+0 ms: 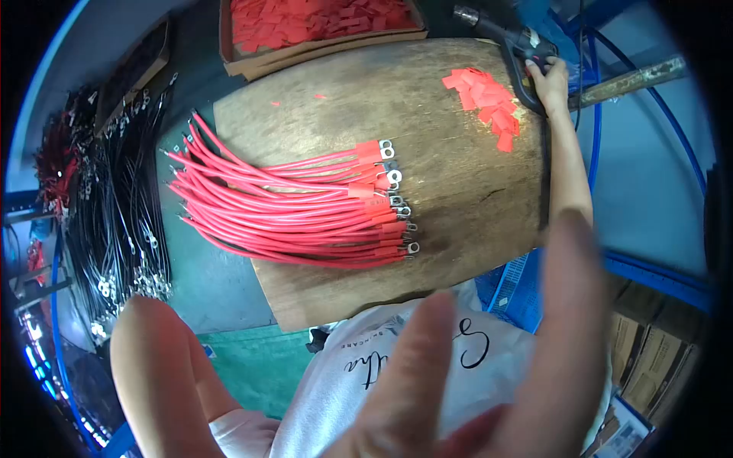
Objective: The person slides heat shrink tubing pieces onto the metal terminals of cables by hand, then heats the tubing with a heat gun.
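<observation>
My right hand [551, 82] reaches to the far right corner of the wooden board [305, 298], its fingers closed around the handle of a dark heat gun [496, 29]. Very near the camera, blurred, my left hand [405, 404] is raised with its fingers apart and nothing visible in them. A bundle of red cables [267, 206] lies across the board's left part. Metal ring lugs [394, 179] and red sleeves [366, 190] sit on their right ends. A small pile of flat red sleeve pieces [482, 98] lies near my right hand.
A cardboard box [328, 44] full of red sleeve pieces stands behind the board. Many black cables with lugs [122, 206] hang or lie at the left. A metal pipe [634, 82] and blue hoses [595, 130] are at the right. Cardboard boxes [653, 359] stand lower right.
</observation>
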A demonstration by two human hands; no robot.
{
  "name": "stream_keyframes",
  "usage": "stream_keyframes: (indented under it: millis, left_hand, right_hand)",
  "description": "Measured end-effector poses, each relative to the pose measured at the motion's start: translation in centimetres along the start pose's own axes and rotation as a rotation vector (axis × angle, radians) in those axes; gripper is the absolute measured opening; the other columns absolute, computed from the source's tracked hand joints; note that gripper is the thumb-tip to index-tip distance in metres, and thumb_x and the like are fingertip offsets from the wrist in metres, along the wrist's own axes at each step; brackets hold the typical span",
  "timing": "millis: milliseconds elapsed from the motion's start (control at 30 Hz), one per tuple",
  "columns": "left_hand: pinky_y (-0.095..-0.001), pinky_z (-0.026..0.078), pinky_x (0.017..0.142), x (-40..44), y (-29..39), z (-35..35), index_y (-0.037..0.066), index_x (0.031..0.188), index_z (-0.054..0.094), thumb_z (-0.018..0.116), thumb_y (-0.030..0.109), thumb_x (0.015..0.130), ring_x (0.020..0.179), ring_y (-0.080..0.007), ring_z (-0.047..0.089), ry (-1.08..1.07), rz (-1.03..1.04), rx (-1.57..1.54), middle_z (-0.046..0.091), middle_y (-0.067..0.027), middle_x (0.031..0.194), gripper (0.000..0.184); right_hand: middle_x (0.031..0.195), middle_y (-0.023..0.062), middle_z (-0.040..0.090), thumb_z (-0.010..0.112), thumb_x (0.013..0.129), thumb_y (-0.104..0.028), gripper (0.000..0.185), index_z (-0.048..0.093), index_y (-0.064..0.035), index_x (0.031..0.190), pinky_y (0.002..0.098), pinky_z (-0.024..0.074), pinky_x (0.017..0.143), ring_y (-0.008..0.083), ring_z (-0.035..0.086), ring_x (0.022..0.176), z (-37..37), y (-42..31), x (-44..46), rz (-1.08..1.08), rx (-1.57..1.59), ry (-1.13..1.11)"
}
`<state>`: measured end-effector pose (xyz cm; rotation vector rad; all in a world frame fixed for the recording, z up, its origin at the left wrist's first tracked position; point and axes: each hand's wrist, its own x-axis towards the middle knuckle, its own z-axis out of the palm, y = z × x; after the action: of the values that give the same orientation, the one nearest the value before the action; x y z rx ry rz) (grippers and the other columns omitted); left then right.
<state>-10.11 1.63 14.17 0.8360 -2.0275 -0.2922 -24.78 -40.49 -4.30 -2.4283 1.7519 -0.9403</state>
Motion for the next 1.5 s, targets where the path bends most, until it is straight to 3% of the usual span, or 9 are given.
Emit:
stream_keyframes:
  millis: [433, 733, 967, 1133, 1167, 1200, 1233, 1267, 1500]
  left_hand:
    - [-0.051, 0.046, 0.074, 2.0, 0.2, 0.0, 0.026, 0.118, 0.053, 0.051, 0.029, 0.081, 0.109, -0.0309, 0.053, -0.056, 0.29, -0.081, 0.044, -0.0025, 0.135, 0.037]
    - [-0.0525, 0.046, 0.073, 0.4, 2.2, -2.0, 0.029, 0.12, 0.052, 0.049, 0.031, 0.083, 0.11, -0.0311, 0.053, 0.012, 0.095, 0.152, 0.042, -0.0011, 0.138, 0.038]
    - [-0.0445, 0.05, 0.076, 0.8, 2.2, -3.6, 0.025, 0.133, 0.041, 0.044, 0.028, 0.082, 0.099, -0.0245, 0.059, 0.167, 0.173, 0.32, 0.039, -0.0035, 0.14, 0.05]
    - [-0.0287, 0.052, 0.064, -2.0, -0.1, -7.2, 0.004, 0.085, 0.061, 0.063, 0.017, 0.072, 0.092, -0.0142, 0.06, -0.058, -0.157, 0.252, 0.061, -0.0073, 0.095, 0.018]
    - [-0.0248, 0.049, 0.05, -0.7, -2.0, -9.3, 0.002, 0.086, 0.058, 0.06, 0.014, 0.076, 0.084, -0.014, 0.06, -0.58, -0.353, 0.219, 0.06, -0.0068, 0.093, 0.017]
    - [-0.0378, 0.049, 0.067, -5.2, -5.6, -8.4, 0.001, 0.093, 0.056, 0.06, 0.01, 0.071, 0.086, -0.0295, 0.06, -0.065, -0.196, 0.112, 0.058, -0.0142, 0.095, 0.024]
    - [-0.0368, 0.047, 0.071, -8.8, -9.0, -8.8, 0.0, 0.094, 0.057, 0.063, 0.014, 0.076, 0.09, -0.0276, 0.055, 0.112, -0.115, 0.043, 0.056, -0.0116, 0.093, 0.024]
    - [-0.0405, 0.041, 0.082, -9.8, -9.8, -9.0, 0.002, 0.097, 0.057, 0.065, 0.016, 0.077, 0.095, -0.0302, 0.052, -0.101, -0.517, 0.297, 0.055, -0.0112, 0.097, 0.026]
    - [-0.0381, 0.036, 0.08, -14.9, -15.6, -8.9, 0.008, 0.089, 0.06, 0.067, 0.018, 0.076, 0.095, -0.0247, 0.05, -0.125, -0.788, 0.372, 0.056, -0.0044, 0.092, 0.017]
  right_hand:
    - [0.086, 0.0182, 0.063, 0.076, 0.063, -0.054, 0.066, 0.058, 0.0026, 0.094, 0.038, 0.0453, 0.073, 0.0302, 0.062, 0.082, -0.6, -0.3, -0.2, 0.04, 0.114, -0.176]
    - [0.096, 0.0196, 0.06, 0.077, 0.073, -0.034, 0.056, 0.049, 0.0043, 0.104, 0.0333, 0.0441, 0.081, 0.0248, 0.057, 0.088, -6.8, -4.9, -2.0, -0.156, 0.201, -0.01]
    - [0.086, 0.0212, 0.059, 0.075, 0.075, -0.021, 0.048, 0.045, 0.0009, 0.105, 0.0399, 0.0456, 0.069, 0.0363, 0.059, 0.078, -16.0, -15.2, -6.5, -0.43, 0.078, -0.094]
    - [0.08, 0.0189, 0.059, 0.077, 0.069, -0.014, 0.046, 0.046, -0.0008, 0.1, 0.0403, 0.0453, 0.063, 0.0381, 0.059, 0.072, -17.5, -17.2, -7.9, -0.671, 0.073, -0.072]
    - [0.079, 0.0182, 0.059, 0.078, 0.068, -0.014, 0.046, 0.047, -0.0009, 0.099, 0.0403, 0.0454, 0.062, 0.0376, 0.059, 0.071, -17.9, -17.7, -8.0, -0.686, 0.075, -0.07]
    - [0.079, 0.0181, 0.059, 0.078, 0.068, -0.014, 0.046, 0.047, -0.0008, 0.098, 0.0403, 0.0454, 0.062, 0.0375, 0.059, 0.071, -18.2, -18.0, -8.1, -0.713, 0.081, -0.064]
    - [0.079, 0.0181, 0.059, 0.079, 0.068, -0.014, 0.045, 0.047, -0.0007, 0.098, 0.0403, 0.0454, 0.062, 0.0373, 0.059, 0.071, -18.5, -18.3, -8.2, -0.735, 0.088, -0.057]
    - [0.079, 0.018, 0.058, 0.078, 0.067, -0.013, 0.046, 0.048, -0.0004, 0.098, 0.0405, 0.0457, 0.063, 0.0378, 0.059, 0.071, -18.9, -18.4, -8.3, -0.718, 0.053, -0.062]
    - [0.079, 0.0179, 0.052, 0.08, 0.064, -0.016, 0.047, 0.045, -0.0006, 0.091, 0.0404, 0.0426, 0.056, 0.0348, 0.055, 0.067, -19.0, -19.8, -7.9, -0.928, 0.06, -0.043]
